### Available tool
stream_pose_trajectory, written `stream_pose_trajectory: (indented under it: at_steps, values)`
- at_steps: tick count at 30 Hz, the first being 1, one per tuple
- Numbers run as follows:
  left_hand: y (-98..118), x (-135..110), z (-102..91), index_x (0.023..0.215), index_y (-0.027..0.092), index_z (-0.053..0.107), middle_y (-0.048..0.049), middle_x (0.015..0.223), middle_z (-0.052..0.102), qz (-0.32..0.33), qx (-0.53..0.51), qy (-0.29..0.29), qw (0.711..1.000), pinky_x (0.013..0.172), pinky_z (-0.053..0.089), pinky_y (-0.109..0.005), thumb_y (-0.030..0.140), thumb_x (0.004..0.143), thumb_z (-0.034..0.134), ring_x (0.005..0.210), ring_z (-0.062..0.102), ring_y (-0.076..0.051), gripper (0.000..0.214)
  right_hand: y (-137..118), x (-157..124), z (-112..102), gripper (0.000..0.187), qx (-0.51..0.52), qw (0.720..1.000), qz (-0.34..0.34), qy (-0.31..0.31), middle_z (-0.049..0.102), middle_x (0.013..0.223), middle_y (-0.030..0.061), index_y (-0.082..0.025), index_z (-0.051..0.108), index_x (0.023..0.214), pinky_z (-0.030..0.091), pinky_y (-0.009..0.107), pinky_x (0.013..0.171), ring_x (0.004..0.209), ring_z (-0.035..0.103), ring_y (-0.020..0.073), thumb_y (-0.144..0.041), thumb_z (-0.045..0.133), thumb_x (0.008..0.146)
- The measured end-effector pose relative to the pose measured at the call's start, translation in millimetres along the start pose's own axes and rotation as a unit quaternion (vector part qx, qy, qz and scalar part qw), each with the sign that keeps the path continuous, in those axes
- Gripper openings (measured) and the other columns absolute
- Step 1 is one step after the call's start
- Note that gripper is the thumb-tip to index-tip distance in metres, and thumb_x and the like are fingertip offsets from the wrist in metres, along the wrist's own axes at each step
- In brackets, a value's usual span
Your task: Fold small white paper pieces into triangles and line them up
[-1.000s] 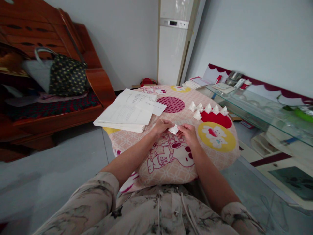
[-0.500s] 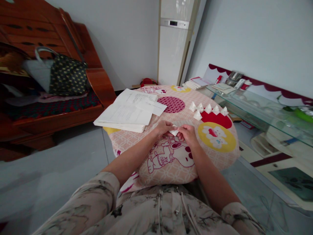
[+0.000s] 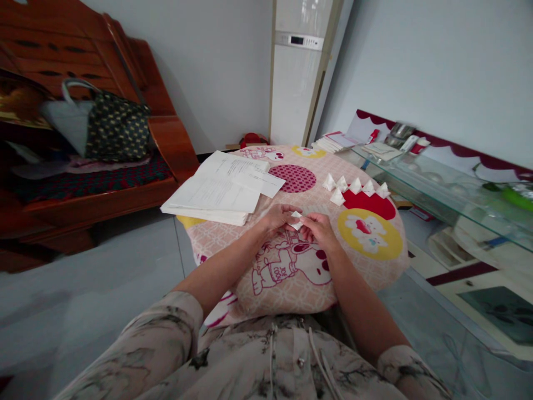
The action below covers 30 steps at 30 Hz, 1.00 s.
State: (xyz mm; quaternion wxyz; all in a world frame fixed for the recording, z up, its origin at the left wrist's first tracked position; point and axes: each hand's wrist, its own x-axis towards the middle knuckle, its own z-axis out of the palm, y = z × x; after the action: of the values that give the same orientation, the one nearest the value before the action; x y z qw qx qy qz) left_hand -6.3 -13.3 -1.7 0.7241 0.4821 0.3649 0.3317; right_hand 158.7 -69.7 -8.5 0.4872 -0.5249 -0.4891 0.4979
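A small folded piece of white paper [image 3: 296, 220] is held between my two hands, above the near part of the cloth-covered table [image 3: 266, 266]. My left hand [image 3: 278, 218] grips its left side with thumb and fingers. From the right, my right hand [image 3: 317, 226] pinches the other edge, its lower fingers curled. Beyond my right hand, several folded white paper pyramids [image 3: 355, 185] stand in a row, with one more [image 3: 337, 196] in front of them. To the left of my hands lies a stack of printed paper [image 3: 216, 191], with a loose sheet [image 3: 266, 182] at its right.
At the right is a glass-topped cabinet [image 3: 453, 194] bearing a cup [image 3: 420, 145] and other items. More papers [image 3: 335, 141] lie at its far end. On the left stands a wooden bench [image 3: 172, 144] with a patterned bag [image 3: 119, 126]. A white floor-standing unit [image 3: 295, 83] rises behind the table.
The fingers of my left hand have opened slightly around the paper, and more of its white face shows. My right hand keeps its pinch. The pyramids and paper stack have stayed put.
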Motion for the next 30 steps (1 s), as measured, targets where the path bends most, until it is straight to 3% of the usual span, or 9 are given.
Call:
stream_pose_trajectory:
  at_steps: [8,14,19,22,25,28,30]
  values:
    - [1.9,-4.7,4.4,0.117,0.007,0.069,-0.0068,0.077,0.076,-0.008,0.017,-0.06,0.998,0.056,0.058,-0.02,0.005,0.068,0.088,0.058,0.071,-0.013,0.052,-3.6,0.2,-0.7,0.032,0.043,0.998,-0.025,0.049,0.061,0.045,0.0003,-0.019,0.06,0.056,0.029,0.018,0.028,0.032,0.048,0.009,-0.045,0.077,0.061]
    - [1.5,-4.2,2.9,0.128,0.008,0.066,-0.0051,0.075,0.076,0.005,0.022,-0.056,0.998,0.054,0.056,-0.019,0.001,0.075,0.08,0.054,0.069,-0.012,0.055,-3.0,0.2,2.0,0.036,0.052,0.998,-0.016,0.021,0.063,0.048,0.0008,-0.019,0.06,0.059,0.034,0.019,0.029,0.033,0.051,0.0105,-0.05,0.078,0.065]
    - [3.4,-6.9,3.1,0.144,0.013,0.055,-0.0051,0.078,0.077,0.026,0.003,-0.056,0.998,0.062,0.06,-0.021,0.014,0.092,0.067,0.062,0.073,-0.013,0.054,-2.4,0.7,-0.2,0.033,0.089,0.995,0.006,0.046,0.059,0.045,-0.0006,-0.02,0.059,0.059,0.03,0.019,0.027,0.031,0.047,0.0094,-0.046,0.078,0.064]
    - [5.6,-7.5,1.2,0.137,0.011,0.062,-0.0073,0.079,0.077,0.043,-0.013,-0.067,0.997,0.065,0.061,-0.024,0.021,0.095,0.062,0.063,0.073,-0.014,0.043,-2.4,0.9,-2.5,0.031,0.108,0.993,0.026,0.04,0.058,0.045,-0.0016,-0.019,0.059,0.061,0.03,0.019,0.027,0.031,0.047,0.0094,-0.044,0.078,0.066]
    - [7.0,-7.8,-1.9,0.122,0.007,0.07,-0.0102,0.08,0.077,0.054,-0.033,-0.108,0.992,0.074,0.061,-0.028,0.018,0.089,0.062,0.069,0.074,-0.016,0.036,-5.0,1.3,-4.8,0.028,0.129,0.989,0.064,0.017,0.055,0.043,-0.0026,-0.019,0.06,0.064,0.029,0.019,0.027,0.031,0.045,0.0097,-0.043,0.074,0.069]
    - [5.7,-7.6,-3.4,0.119,0.009,0.071,-0.0101,0.086,0.078,0.08,-0.025,-0.151,0.985,0.081,0.058,-0.029,0.014,0.074,0.074,0.079,0.075,-0.017,0.046,-8.4,1.6,-6.1,0.025,0.142,0.984,0.105,0.01,0.052,0.042,-0.0037,-0.02,0.057,0.063,0.026,0.02,0.026,0.031,0.043,0.0095,-0.04,0.069,0.07]
    - [3.6,-6.4,-3.3,0.116,0.011,0.072,-0.0083,0.088,0.077,0.105,0.006,-0.145,0.984,0.079,0.056,-0.028,0.016,0.068,0.08,0.076,0.072,-0.016,0.049,-9.0,1.6,-5.9,0.023,0.138,0.984,0.114,0.003,0.05,0.042,-0.0046,-0.021,0.055,0.062,0.024,0.02,0.026,0.03,0.042,0.0095,-0.039,0.067,0.07]
